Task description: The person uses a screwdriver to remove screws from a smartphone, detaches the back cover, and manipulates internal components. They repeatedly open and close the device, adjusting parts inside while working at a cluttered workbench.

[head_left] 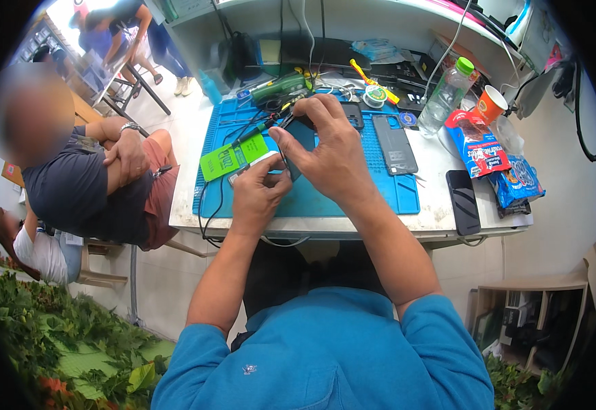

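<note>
Over the blue work mat, my left hand is closed, pinching the lower end of a thin dark phone part tilted nearly edge-on. My right hand arches over its upper end, thumb and forefinger curved around it; their exact contact is partly hidden. A bright green card-like packet lies beside my left hand. Across it rests a pen-like tool with a green grip. To the right of my right hand lie a grey phone back panel and a dark phone frame.
Behind the mat are a green power tool, cables and a solder spool. A bottle, orange cup, snack packets and black phone stand or lie at right. A person sits close on the left.
</note>
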Action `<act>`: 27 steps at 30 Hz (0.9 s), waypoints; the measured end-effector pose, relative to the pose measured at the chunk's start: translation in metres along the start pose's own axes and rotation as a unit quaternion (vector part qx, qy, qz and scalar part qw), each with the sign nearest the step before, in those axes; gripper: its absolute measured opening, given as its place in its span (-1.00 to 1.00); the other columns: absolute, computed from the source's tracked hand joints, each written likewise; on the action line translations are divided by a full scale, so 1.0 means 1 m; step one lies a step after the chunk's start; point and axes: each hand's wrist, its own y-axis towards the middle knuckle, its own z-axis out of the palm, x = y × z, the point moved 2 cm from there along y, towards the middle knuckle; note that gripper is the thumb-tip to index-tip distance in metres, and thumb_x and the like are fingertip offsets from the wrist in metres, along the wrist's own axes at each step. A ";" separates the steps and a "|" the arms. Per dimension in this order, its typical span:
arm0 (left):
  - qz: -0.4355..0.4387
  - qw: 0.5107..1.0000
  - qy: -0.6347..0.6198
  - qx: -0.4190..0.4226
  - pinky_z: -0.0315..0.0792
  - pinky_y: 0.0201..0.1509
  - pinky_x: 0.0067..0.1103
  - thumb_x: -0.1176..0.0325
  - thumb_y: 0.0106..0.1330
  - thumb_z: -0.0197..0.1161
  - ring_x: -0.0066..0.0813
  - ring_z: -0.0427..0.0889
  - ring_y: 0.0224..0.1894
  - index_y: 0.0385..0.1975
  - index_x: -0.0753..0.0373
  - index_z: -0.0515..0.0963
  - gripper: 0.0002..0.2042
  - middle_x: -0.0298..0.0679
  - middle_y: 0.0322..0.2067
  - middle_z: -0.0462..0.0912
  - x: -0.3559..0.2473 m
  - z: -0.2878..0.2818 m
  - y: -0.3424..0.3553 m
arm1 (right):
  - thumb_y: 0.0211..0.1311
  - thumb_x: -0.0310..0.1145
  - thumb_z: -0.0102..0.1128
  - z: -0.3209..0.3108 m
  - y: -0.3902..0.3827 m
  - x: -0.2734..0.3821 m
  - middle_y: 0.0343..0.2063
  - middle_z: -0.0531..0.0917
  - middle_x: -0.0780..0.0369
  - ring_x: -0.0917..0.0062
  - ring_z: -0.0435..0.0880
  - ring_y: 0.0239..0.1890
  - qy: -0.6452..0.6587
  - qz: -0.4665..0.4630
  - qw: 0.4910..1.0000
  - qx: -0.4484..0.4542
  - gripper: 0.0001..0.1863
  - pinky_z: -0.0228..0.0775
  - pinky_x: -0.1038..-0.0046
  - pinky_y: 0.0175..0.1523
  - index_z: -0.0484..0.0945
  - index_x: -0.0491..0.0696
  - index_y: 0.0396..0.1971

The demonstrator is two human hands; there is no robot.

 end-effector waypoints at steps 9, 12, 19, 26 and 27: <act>0.032 0.997 0.063 -0.009 0.70 -0.12 -0.52 0.52 0.30 0.50 -0.43 0.89 -0.30 0.08 0.36 0.73 -0.66 -0.19 -0.35 0.84 -0.002 0.003 -0.005 | 0.31 -0.15 0.59 -0.001 0.000 -0.001 -0.10 0.65 0.06 0.09 0.74 -0.10 -0.012 -0.008 1.000 0.003 -0.58 0.62 0.13 0.01 0.66 -0.16 -0.07; 0.045 0.996 0.069 -0.016 0.71 -0.11 -0.50 0.52 0.28 0.51 -0.40 0.88 -0.30 0.07 0.36 0.73 -0.65 -0.18 -0.34 0.85 0.005 0.006 -0.006 | 0.31 -0.15 0.58 0.000 -0.001 -0.001 -0.10 0.65 0.06 0.10 0.75 -0.09 -0.010 -0.009 1.000 0.003 -0.58 0.62 0.14 0.02 0.66 -0.16 -0.08; 0.059 0.993 0.100 -0.030 0.73 -0.12 -0.46 0.54 0.24 0.51 -0.35 0.88 -0.28 0.09 0.35 0.71 -0.62 -0.14 -0.26 0.83 0.009 0.011 -0.010 | 0.31 -0.15 0.59 -0.002 -0.002 -0.001 -0.10 0.66 0.06 0.11 0.75 -0.08 -0.010 -0.006 1.000 0.001 -0.57 0.63 0.15 0.03 0.67 -0.18 -0.07; 0.076 0.990 0.113 -0.028 0.73 -0.11 -0.43 0.55 0.24 0.49 -0.32 0.88 -0.26 0.13 0.35 0.68 -0.58 -0.14 -0.21 0.83 0.006 0.011 -0.011 | 0.32 -0.14 0.58 -0.005 -0.003 0.000 -0.10 0.66 0.07 0.15 0.76 -0.08 0.001 0.007 1.000 0.010 -0.57 0.63 0.17 0.04 0.67 -0.18 -0.07; 0.080 0.990 0.112 -0.029 0.74 -0.11 -0.43 0.55 0.24 0.49 -0.32 0.88 -0.26 0.14 0.35 0.68 -0.58 -0.14 -0.21 0.83 0.009 0.012 -0.011 | 0.32 -0.14 0.58 -0.005 -0.003 0.000 -0.10 0.66 0.07 0.16 0.76 -0.07 0.003 0.009 1.000 0.011 -0.56 0.64 0.17 0.04 0.67 -0.18 -0.06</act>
